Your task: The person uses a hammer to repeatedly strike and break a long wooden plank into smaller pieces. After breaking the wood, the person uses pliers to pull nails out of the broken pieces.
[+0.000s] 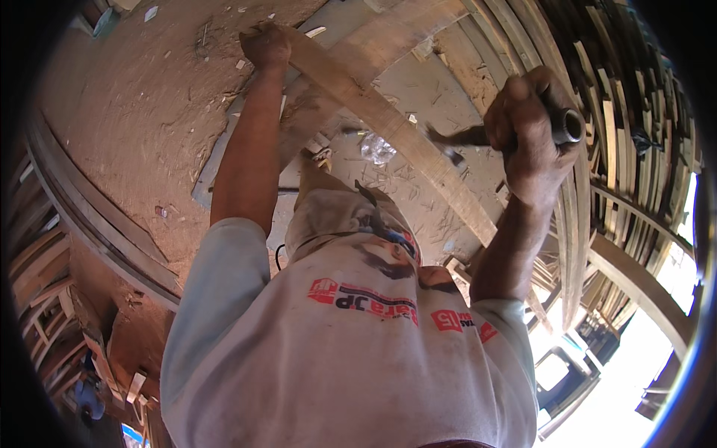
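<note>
A long wooden plank [381, 119] slants across the view from upper left to lower right. My left hand [267, 46] is closed round its far upper-left end. In my right hand [529, 127], raised to the right of the plank, is a hammer [472, 137]. Its round, hollow handle end sticks out of my fist on the right. The hammer's head, blurred, points left and appears just beside the plank; whether it touches the wood I cannot tell.
Under the plank, a grey board surface [418, 93] is strewn with thin slivers or nails. Crumpled clear plastic [377, 149] lies near the middle. Stacked timber strips [612, 112] line the right side, curved-looking boards [97, 201] the left. Reddish dirt floor [164, 97] spreads at upper left.
</note>
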{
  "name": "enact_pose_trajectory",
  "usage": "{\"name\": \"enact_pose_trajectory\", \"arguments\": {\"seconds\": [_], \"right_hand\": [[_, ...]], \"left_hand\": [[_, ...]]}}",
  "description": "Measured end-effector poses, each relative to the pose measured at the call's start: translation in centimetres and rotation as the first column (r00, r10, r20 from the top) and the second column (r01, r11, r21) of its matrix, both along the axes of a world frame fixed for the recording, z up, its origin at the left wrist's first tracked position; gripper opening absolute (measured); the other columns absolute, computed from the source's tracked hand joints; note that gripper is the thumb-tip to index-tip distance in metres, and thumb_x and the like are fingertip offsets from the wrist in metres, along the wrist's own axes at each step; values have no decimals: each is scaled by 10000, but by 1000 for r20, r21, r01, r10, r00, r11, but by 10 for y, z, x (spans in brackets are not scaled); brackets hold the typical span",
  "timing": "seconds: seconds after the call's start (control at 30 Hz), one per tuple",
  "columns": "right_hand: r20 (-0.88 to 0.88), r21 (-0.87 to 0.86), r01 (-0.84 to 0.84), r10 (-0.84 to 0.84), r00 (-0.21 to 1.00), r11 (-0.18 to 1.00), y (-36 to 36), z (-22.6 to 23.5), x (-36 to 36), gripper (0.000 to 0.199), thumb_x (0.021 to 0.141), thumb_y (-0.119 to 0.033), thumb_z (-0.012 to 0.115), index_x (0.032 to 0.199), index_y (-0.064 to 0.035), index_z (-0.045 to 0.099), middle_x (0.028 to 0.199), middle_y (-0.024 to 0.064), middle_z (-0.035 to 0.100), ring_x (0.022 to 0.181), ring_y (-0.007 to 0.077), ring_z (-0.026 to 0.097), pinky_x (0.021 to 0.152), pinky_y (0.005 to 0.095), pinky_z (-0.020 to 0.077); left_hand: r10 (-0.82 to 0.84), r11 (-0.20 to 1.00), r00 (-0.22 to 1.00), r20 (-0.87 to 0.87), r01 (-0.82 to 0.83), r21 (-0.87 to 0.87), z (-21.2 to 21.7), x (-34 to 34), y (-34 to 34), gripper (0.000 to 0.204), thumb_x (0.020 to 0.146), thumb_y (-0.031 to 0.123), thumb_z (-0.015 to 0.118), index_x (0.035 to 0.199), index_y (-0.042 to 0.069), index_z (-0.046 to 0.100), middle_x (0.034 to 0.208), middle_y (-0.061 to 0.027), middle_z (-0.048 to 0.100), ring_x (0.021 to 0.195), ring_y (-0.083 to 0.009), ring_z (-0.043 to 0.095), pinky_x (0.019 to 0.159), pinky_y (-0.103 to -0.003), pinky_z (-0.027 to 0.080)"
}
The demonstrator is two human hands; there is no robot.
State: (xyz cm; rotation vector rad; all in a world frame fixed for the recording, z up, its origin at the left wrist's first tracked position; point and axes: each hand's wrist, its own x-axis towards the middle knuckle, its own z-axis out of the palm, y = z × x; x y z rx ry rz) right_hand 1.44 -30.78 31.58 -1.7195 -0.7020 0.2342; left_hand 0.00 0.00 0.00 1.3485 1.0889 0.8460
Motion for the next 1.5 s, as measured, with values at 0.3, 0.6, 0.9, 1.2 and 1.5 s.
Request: {"name": "enact_pose_trajectory", "arguments": {"seconds": [0.3, 0.6, 0.9, 1.2, 1.5], "right_hand": [[-186, 138, 58, -32, 982, 989, 109, -25, 6, 348, 1007, -229, 731, 805, -104, 477, 557, -22, 490, 446, 68, 443, 396, 258, 337], [100, -22, 35, -33, 994, 999, 141, -27, 18, 262, 991, -203, 708, 810, -107, 546, 581, -19, 482, 488, 79, 447, 460, 275, 365], [-217, 471, -94, 219, 951, 877, 27, -32, 28, 250, 1000, -125, 592, 786, -139, 463, 576, -23, 350, 476, 87, 316, 446, 283, 319], [-414, 563, 154, 116, 903, 812, -65, -48, 49, 360, 995, -241, 536, 678, -182, 376, 575, -42, 325, 476, 92, 310, 466, 273, 267], [-161, 583, 362, -333, 929, 728, -121, -4, -3, 385, 1018, -259, 492, 673, -191, 336, 562, -30, 323, 448, 108, 307, 452, 290, 290]], "left_hand": [[57, 976, 990, -128, -28, 217, -43, 7, 17, 368, 914, 235, 678, 1113, -54, 569, 1015, -235, 717, 980, -400, 714, 872, -474, 550], [76, 988, 997, -24, -72, 133, -31, 9, 3, 378, 898, 240, 707, 1096, -53, 574, 1021, -251, 707, 985, -409, 708, 887, -457, 546], [112, 942, 971, -209, -37, 334, -41, 31, 5, 407, 920, 219, 663, 1176, -74, 543, 1125, -283, 690, 1048, -453, 683, 914, -490, 530], [225, 807, 913, -340, 21, 590, -117, 18, 49, 226, 951, 115, 591, 1114, -40, 591, 1058, -229, 731, 931, -327, 736, 830, -486, 578], [126, 991, 978, -164, -116, 71, -9, 8, 9, 437, 934, 198, 678, 1222, -96, 529, 1147, -297, 691, 1037, -444, 698, 943, -493, 542]]}}
